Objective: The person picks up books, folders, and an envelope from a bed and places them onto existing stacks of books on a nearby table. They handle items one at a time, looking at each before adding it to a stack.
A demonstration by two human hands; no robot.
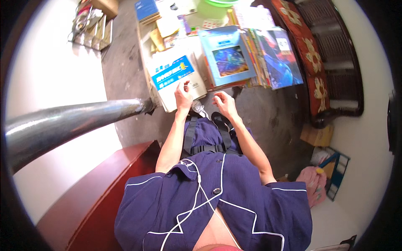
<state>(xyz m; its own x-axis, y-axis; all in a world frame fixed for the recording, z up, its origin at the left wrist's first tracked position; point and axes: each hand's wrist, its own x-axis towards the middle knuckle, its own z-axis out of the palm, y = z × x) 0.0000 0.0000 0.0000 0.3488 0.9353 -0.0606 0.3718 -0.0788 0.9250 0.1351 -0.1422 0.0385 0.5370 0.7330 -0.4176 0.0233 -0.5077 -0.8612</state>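
Note:
My left hand [184, 97] is over the lower right part of a white booklet with a blue band [171, 75], which lies on a stack of white papers. Its fingers are loosely curled with small gaps, and nothing shows between them; whether the fingertips touch the cover I cannot tell. To the right, my right hand [226, 103] hangs in the air just in front of the table edge, fingers half bent and apart, holding nothing. Beyond it lies a light blue book [226, 56] with a dark picture, on top of a pile. Beside that, several books lean next to a dark blue book [278, 56].
A green basin [221, 3] stands at the far edge of the table, with a dark blue book [145, 10] at its far left. A metal pole [79, 117] crosses the left side. At right is a wooden bench with a red flowered cushion [307, 50]. A cardboard box [317, 134] sits below it.

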